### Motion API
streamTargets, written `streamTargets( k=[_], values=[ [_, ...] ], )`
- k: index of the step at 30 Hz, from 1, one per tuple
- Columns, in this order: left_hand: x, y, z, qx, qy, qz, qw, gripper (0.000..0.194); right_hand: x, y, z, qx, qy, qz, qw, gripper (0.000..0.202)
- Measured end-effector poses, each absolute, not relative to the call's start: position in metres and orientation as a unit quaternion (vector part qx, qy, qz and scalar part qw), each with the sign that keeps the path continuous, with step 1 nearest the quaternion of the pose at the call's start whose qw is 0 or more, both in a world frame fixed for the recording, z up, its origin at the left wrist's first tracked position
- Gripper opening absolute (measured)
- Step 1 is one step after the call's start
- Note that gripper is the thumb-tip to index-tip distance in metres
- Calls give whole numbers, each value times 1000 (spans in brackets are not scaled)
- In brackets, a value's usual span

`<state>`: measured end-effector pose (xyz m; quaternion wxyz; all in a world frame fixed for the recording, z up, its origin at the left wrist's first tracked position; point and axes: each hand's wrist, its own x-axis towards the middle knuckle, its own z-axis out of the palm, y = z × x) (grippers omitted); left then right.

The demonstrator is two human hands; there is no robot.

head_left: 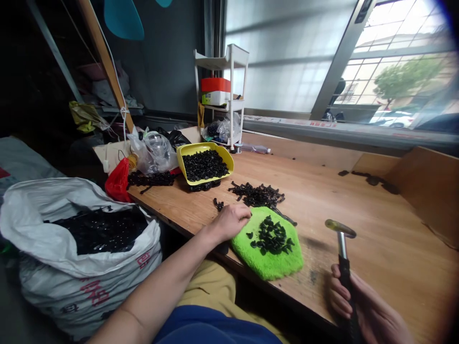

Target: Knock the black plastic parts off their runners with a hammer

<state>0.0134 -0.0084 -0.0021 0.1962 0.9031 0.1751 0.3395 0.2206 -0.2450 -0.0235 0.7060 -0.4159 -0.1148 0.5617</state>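
My right hand (353,301) is wrapped around the black handle of a hammer (343,239). Its brassy head is raised over the table, right of a bright green fuzzy cloth (278,270). Small black mushroom-shaped plastic pieces (273,236) lie heaped on that cloth. At the cloth's upper left edge is my left hand (234,220), fingers closed in a pinch; what they hold, if anything, is mostly hidden, though a dark speck shows at the fingertips. Just beyond is a pile of black stick-like pieces (260,193), with a few more (218,205) beside my left hand.
A yellow scoop-shaped tray (232,165) full of black pieces stands farther back on the wooden table (315,191). Behind it are plastic bags (156,150) and a white shelf rack (231,62). A large white sack (96,267) with black contents stands at left. A wooden board (430,186) borders the right.
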Motion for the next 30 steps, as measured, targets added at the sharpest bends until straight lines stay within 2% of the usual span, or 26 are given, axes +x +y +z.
streamTargets(
  k=[4,13,17,20,24,30],
  values=[
    [-5,-11,-3,921,126,278,241,26,219,-243,-21,-429,-104,561,701,31],
    [-17,-25,-16,791,207,380,432,26,217,-243,-20,-454,-58,542,704,35],
    [-17,-31,-11,794,265,410,361,17,216,-242,-18,-458,-43,542,703,34],
    [-13,-42,-6,846,241,378,289,13,214,-240,-15,-457,-33,543,703,34],
    [-2,-51,-8,870,240,351,249,8,213,-239,-14,-458,-31,540,706,35],
    [-5,-47,-17,869,254,371,208,15,214,-240,-15,-463,-77,539,700,33]
  ],
)
